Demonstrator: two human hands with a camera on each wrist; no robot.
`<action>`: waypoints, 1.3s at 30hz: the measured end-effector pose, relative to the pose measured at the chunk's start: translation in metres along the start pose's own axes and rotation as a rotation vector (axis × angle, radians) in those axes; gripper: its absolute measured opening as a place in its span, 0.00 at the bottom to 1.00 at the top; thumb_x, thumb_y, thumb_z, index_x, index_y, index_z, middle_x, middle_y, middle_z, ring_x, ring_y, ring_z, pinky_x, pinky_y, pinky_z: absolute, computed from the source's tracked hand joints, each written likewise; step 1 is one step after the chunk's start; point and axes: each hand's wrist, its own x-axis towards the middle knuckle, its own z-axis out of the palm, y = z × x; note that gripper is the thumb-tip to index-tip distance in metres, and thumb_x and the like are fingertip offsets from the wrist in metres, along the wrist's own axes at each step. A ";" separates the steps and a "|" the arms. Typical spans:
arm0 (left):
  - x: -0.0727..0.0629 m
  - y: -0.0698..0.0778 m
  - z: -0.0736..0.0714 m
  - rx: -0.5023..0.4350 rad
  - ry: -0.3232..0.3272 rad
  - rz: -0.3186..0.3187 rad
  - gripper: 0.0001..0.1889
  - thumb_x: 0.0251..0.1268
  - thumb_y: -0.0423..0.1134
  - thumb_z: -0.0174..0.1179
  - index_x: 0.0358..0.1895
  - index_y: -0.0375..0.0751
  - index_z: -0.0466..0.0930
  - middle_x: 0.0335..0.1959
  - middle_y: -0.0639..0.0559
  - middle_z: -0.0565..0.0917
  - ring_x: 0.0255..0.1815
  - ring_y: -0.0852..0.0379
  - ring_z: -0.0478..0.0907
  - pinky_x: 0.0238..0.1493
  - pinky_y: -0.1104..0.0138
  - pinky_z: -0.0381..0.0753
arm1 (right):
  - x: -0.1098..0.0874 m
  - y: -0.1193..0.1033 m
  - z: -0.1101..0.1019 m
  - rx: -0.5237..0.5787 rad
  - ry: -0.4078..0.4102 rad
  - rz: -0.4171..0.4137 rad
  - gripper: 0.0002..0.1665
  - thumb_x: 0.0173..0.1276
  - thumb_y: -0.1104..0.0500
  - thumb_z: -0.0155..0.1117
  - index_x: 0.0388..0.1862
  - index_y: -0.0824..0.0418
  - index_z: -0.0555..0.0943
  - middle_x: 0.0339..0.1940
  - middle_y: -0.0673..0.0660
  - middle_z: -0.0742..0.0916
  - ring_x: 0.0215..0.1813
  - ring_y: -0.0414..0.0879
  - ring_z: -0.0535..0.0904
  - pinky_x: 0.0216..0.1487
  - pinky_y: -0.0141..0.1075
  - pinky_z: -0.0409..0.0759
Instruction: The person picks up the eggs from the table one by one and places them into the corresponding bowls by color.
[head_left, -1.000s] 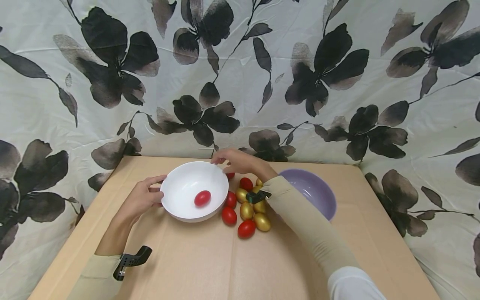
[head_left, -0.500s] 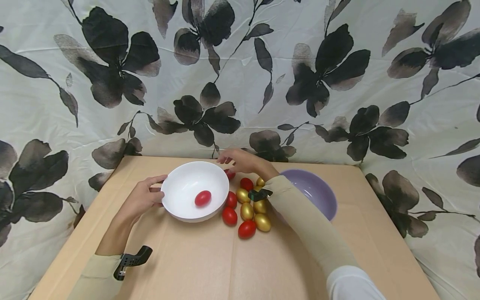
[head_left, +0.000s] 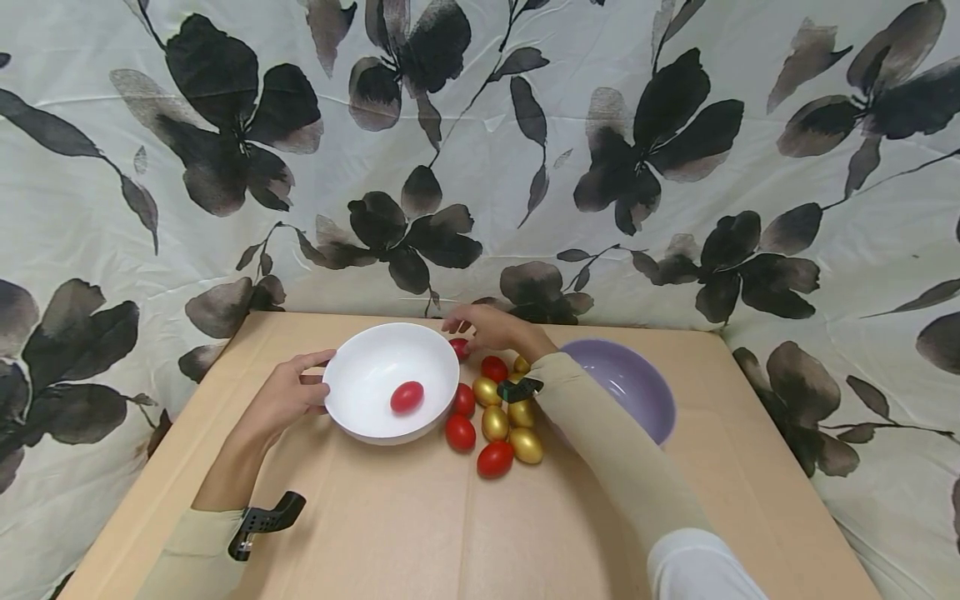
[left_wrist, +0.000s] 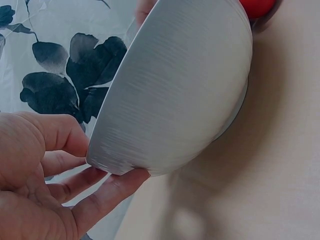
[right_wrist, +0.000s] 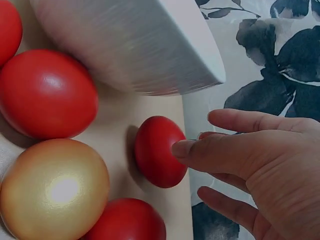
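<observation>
A white bowl [head_left: 360,367] with one red egg [head_left: 407,397] inside stands left of the loose eggs. My left hand [head_left: 288,396] holds its left side, thumb and fingers at the rim in the left wrist view. My right hand [head_left: 491,327] is just beyond the bowl's far right side. Another red egg [right_wrist: 159,150] lies close to this hand, and my thumb tip overlaps its edge in the right wrist view. Whether they touch cannot be told. The fingers are spread and not closed round that egg.
Several red and gold eggs [head_left: 495,423] lie grouped right of the white bowl. A purple bowl [head_left: 633,383] stands farther right, partly hidden by my right forearm. The wooden table [head_left: 375,517] ends at a floral cloth [head_left: 480,167] behind.
My right hand has moved slightly right, away from the white bowl's rim, uncovering more of the far red egg. My left hand and the bowl stay in place.
</observation>
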 end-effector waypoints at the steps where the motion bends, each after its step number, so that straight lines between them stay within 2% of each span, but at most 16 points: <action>1: 0.000 0.000 0.000 0.000 0.000 0.000 0.36 0.67 0.26 0.54 0.79 0.35 0.58 0.75 0.29 0.60 0.62 0.33 0.76 0.42 0.62 0.90 | 0.000 0.001 0.001 0.002 0.000 0.004 0.30 0.63 0.68 0.73 0.64 0.57 0.79 0.60 0.55 0.84 0.63 0.52 0.78 0.60 0.38 0.83; 7: -0.001 0.000 -0.001 0.001 -0.002 0.009 0.36 0.67 0.26 0.54 0.79 0.35 0.58 0.75 0.29 0.60 0.62 0.32 0.76 0.42 0.62 0.89 | 0.002 0.006 0.006 0.017 -0.004 0.052 0.29 0.62 0.68 0.73 0.63 0.54 0.80 0.59 0.53 0.83 0.61 0.49 0.78 0.57 0.36 0.84; 12: -0.002 0.000 -0.001 -0.004 -0.003 0.016 0.36 0.66 0.25 0.55 0.79 0.35 0.58 0.75 0.29 0.60 0.62 0.32 0.76 0.42 0.62 0.90 | 0.006 0.009 0.011 0.012 -0.016 0.072 0.29 0.62 0.69 0.73 0.61 0.53 0.81 0.57 0.52 0.83 0.59 0.49 0.78 0.59 0.38 0.84; 24: 0.001 -0.004 -0.001 -0.005 -0.004 -0.002 0.37 0.66 0.26 0.55 0.79 0.36 0.57 0.76 0.28 0.61 0.61 0.32 0.77 0.43 0.61 0.90 | 0.008 0.010 0.018 -0.004 -0.013 0.057 0.26 0.63 0.68 0.73 0.60 0.54 0.82 0.54 0.52 0.83 0.54 0.47 0.78 0.57 0.36 0.85; 32: -0.001 -0.001 0.000 -0.007 -0.003 0.003 0.37 0.66 0.26 0.55 0.79 0.36 0.57 0.76 0.29 0.60 0.61 0.33 0.77 0.42 0.61 0.89 | 0.007 0.008 0.020 0.010 -0.004 0.056 0.25 0.64 0.67 0.72 0.59 0.55 0.82 0.51 0.52 0.83 0.52 0.48 0.78 0.57 0.36 0.85; 39: -0.001 -0.003 0.000 -0.017 -0.003 0.002 0.36 0.66 0.25 0.54 0.79 0.34 0.57 0.75 0.29 0.61 0.61 0.33 0.77 0.44 0.60 0.89 | 0.008 0.008 0.022 0.019 -0.013 0.062 0.25 0.64 0.67 0.72 0.59 0.55 0.82 0.53 0.53 0.83 0.53 0.47 0.79 0.56 0.35 0.85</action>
